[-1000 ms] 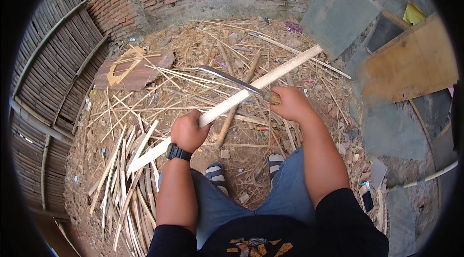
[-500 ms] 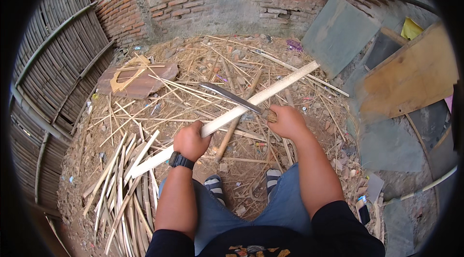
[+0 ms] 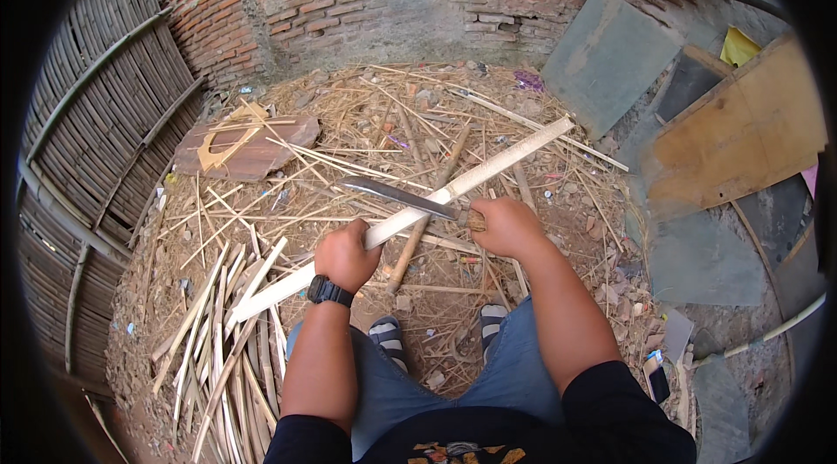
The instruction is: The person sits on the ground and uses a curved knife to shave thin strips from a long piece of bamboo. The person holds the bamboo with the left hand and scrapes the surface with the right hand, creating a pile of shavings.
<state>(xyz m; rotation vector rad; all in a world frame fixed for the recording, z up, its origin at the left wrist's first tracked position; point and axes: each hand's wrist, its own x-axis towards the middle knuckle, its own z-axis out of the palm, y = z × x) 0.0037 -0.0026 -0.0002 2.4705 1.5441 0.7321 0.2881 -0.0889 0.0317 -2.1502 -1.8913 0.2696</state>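
My left hand (image 3: 347, 255) is closed around a long pale bamboo strip (image 3: 501, 166), which slants from the lower left up to the far right. In my right hand (image 3: 506, 227) is the wooden handle of a machete (image 3: 397, 194). Its dark blade lies across the strip just beyond my left hand, with the tip pointing left. The blade seems to touch the strip's upper face. Most of the handle is hidden in my fist.
Split bamboo pieces (image 3: 222, 351) lie heaped at lower left. Thin sticks and round poles (image 3: 405, 255) litter the ground ahead. A rusty sheet (image 3: 248, 146) lies at far left. Boards (image 3: 741, 133) lean at the right, a brick wall (image 3: 366, 2) stands behind, and a bamboo fence (image 3: 105, 98) stands left.
My right hand and the machete have moved nearer and slightly left along the bamboo strip. The blade now lies flatter across the view. My left hand keeps its hold almost unmoved.
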